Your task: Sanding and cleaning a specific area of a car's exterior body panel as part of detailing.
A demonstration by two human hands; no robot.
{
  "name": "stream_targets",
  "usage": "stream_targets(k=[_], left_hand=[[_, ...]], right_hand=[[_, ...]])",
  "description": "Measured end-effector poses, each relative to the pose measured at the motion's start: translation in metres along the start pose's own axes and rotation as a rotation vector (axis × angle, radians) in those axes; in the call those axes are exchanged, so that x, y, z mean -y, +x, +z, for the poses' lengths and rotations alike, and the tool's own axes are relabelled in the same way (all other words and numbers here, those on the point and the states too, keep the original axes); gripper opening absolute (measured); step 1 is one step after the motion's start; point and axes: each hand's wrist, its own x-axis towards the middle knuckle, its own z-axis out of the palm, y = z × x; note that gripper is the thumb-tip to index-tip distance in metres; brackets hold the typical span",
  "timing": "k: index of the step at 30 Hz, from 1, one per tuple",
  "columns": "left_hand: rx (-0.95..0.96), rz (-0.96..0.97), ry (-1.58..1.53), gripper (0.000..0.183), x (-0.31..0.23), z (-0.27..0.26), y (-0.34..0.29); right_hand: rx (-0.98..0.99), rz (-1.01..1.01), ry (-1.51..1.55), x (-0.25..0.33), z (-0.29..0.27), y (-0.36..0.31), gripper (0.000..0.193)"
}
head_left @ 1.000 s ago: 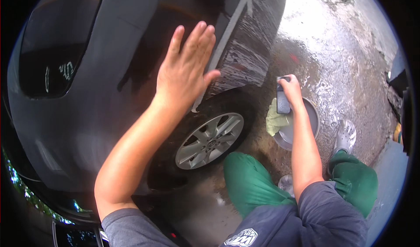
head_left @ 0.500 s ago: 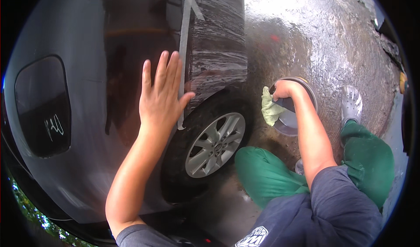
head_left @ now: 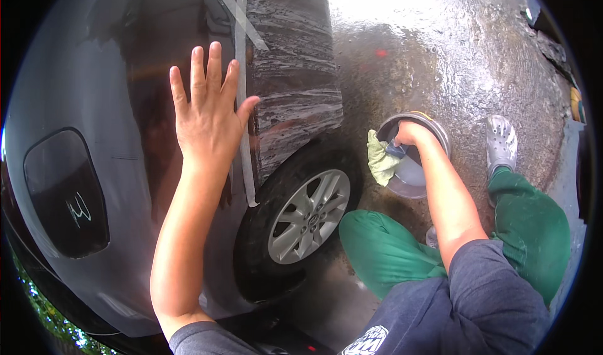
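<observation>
My left hand (head_left: 210,119) lies open against the dark car panel (head_left: 116,185), its fingers spread beside a strip of masking tape (head_left: 242,66). Right of the tape, the bumper (head_left: 292,72) looks wet and streaked with pale residue. My right hand (head_left: 411,133) reaches into a round bucket (head_left: 443,129) on the ground, fingers closed on a thin dark blue-grey piece (head_left: 396,150); its kind is unclear. Greyish water (head_left: 411,171) shows inside the bucket. A pale green cloth (head_left: 380,160) hangs over the rim, close to that hand.
Below the bumper stands the car's wheel (head_left: 309,217) with a silver rim. My bent knee (head_left: 383,248) in green trousers is near it. My foot in a grey clog (head_left: 501,142) rests on the wet concrete (head_left: 433,53), right of the bucket. A low ledge (head_left: 568,185) runs along the right.
My left hand has moved up and left along the panel, its fingers spreading wider. The blue-grey piece shows nearer the cloth, with my right hand still in the bucket. The view has shifted slightly.
</observation>
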Motion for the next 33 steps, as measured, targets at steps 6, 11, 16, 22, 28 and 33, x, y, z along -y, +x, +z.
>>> stream_targets(k=[6,11,16,22,28,33], left_hand=[[-0.121,0.024,0.041,0.061,0.002,0.009,0.034],[-0.063,-0.013,0.109,0.057,0.004,0.011,0.055],[-0.104,-0.072,0.173,0.066,0.012,0.015,0.084],[-0.079,-0.064,-0.1,0.059,-0.05,-0.002,0.06],[0.415,0.123,-0.93,0.017,-0.23,-0.015,-0.002],[1.029,0.178,-1.412,0.035,-0.387,0.031,-0.045]], right_hand=[[0.152,0.058,0.113,-0.021,0.013,0.015,0.05],[0.171,0.063,-0.049,-0.009,0.001,0.006,0.047],[0.149,0.018,0.067,-0.021,0.025,0.032,0.044],[0.07,-0.114,0.041,-0.02,0.021,0.024,0.049],[-0.178,0.176,0.341,-0.028,0.065,0.032,0.037],[-0.241,0.175,0.49,-0.015,0.07,0.003,0.045]])
